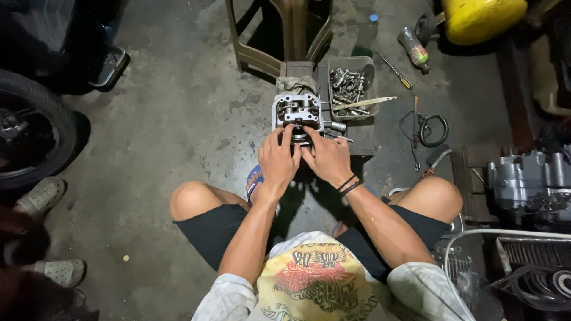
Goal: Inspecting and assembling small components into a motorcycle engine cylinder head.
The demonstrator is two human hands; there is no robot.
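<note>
The engine part, a grey metal casting, sits on a low block on the floor between the person's knees. The left hand and right hand both press curled fingers on its near edge. Pushed unevenly, it could tip off. The tray of bolts just beside it, with a stick across its rim, could get knocked over.

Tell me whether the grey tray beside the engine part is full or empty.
Partly full. The grey tray holds a heap of metal bolts and small parts, with some bare floor showing inside; a pale stick lies across its near edge.
</note>
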